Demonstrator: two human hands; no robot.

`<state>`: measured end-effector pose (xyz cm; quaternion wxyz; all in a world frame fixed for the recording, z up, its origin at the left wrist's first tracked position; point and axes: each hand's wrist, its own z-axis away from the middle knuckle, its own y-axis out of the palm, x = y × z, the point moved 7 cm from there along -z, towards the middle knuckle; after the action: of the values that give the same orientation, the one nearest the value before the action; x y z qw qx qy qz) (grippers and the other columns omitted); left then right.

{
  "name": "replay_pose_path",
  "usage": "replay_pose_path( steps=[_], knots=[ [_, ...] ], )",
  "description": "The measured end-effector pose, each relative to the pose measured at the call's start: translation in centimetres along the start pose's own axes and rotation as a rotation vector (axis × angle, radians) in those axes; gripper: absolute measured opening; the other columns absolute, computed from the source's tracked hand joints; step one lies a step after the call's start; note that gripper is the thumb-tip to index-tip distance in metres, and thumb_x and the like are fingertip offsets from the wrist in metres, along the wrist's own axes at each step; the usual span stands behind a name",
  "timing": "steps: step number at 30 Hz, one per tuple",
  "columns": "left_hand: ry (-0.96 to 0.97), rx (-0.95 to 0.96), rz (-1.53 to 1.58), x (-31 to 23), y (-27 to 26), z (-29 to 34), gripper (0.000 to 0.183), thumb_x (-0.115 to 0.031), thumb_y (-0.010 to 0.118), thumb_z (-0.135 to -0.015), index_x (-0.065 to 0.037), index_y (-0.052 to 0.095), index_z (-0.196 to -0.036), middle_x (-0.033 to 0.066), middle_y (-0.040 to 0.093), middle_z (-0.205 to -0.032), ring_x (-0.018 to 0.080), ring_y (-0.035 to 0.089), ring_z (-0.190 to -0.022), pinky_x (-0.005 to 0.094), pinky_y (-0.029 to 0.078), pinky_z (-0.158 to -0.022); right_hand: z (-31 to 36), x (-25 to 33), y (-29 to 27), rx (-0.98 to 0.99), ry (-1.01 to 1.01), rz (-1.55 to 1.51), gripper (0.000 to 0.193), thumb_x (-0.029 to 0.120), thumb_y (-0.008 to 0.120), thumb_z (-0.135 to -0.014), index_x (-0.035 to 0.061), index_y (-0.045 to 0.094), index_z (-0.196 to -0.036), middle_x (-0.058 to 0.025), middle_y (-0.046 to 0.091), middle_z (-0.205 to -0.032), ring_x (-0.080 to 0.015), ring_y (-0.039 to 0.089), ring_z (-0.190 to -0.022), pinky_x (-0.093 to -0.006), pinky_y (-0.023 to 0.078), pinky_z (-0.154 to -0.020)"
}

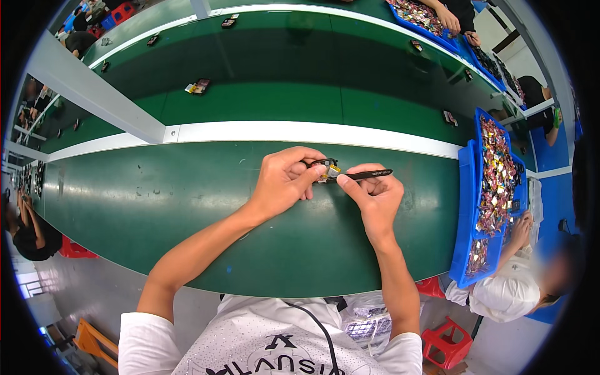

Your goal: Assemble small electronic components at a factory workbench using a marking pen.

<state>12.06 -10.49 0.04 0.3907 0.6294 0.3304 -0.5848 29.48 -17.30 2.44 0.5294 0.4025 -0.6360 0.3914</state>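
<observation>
Over the green worktop, my left hand [284,179] pinches a small black-framed electronic part [324,162] with yellow and silver bits between thumb and fingers. Its exact kind is too small to make out. My right hand [379,201] is closed around black tweezers [374,174], gripped like a pen. The tweezers slant slightly, their back end pointing right and their front end reaching toward the part. My fingers hide the tips, so contact there cannot be told. Both hands are close together, with the part between them.
Blue bins [470,187] heaped with small colourful parts stand at the right edge. Beyond a white rail [312,132], a green belt [262,103] carries scattered small parts [197,86]. A grey post [103,84] rises left. Co-workers sit around; a red stool [447,342] stands lower right.
</observation>
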Motion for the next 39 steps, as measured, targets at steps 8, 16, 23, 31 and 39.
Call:
replay_pose_path(
  steps=[8,16,23,31,39],
  knots=[
    [0.011,0.023,-0.022,-0.1,0.2,-0.1,0.019,-0.002,0.065,-0.099,0.008,0.067,-0.116,0.0098,0.072,-0.082,0.01,0.064,-0.056,0.0229,0.048,-0.047,-0.1,-0.4,-0.2,0.018,0.069,-0.05,0.013,-0.003,0.083,-0.082,-0.0003,0.073,-0.089,0.0084,0.054,-0.064,0.0027,0.034,-0.052,-0.0192,0.022,-0.047],
    [-0.028,0.027,0.032,0.4,-0.1,-0.2,0.021,-0.003,0.065,-0.1,0.009,0.067,-0.116,0.0094,0.072,-0.082,0.0096,0.063,-0.056,0.0227,0.047,-0.047,-0.1,0.0,-0.1,0.033,0.051,-0.032,0.014,-0.003,0.083,-0.082,-0.0005,0.072,-0.09,0.0074,0.056,-0.066,0.0024,0.036,-0.052,-0.0187,0.024,-0.047],
    [-0.101,0.146,0.067,0.5,-0.2,-0.3,0.027,-0.012,0.064,-0.102,0.008,0.068,-0.119,0.0101,0.072,-0.087,0.0105,0.063,-0.055,0.022,0.047,-0.044,0.5,1.1,-0.1,0.029,-0.08,-0.029,0.014,-0.002,0.085,-0.081,-0.0003,0.074,-0.089,0.002,0.067,-0.074,0.0015,0.04,-0.051,-0.0184,0.026,-0.046],
    [-0.113,0.16,0.147,0.1,0.0,-0.4,0.029,-0.014,0.064,-0.103,0.009,0.068,-0.12,0.0112,0.073,-0.084,0.0104,0.063,-0.055,0.023,0.047,-0.044,0.9,1.9,0.3,0.015,-0.274,0.119,0.013,-0.001,0.088,-0.077,0.0026,0.077,-0.085,-0.0019,0.076,-0.082,0.0,0.038,-0.048,-0.0202,0.026,-0.045],
    [-0.106,0.173,0.134,0.1,-0.2,-0.3,0.025,-0.008,0.062,-0.103,0.009,0.069,-0.12,0.0131,0.072,-0.086,0.0135,0.066,-0.055,0.0234,0.051,-0.044,0.8,1.6,0.4,0.031,-0.245,0.092,0.014,-0.001,0.088,-0.077,0.0026,0.077,-0.084,-0.0017,0.077,-0.081,0.0,0.037,-0.047,-0.0202,0.025,-0.045]
  ],
)
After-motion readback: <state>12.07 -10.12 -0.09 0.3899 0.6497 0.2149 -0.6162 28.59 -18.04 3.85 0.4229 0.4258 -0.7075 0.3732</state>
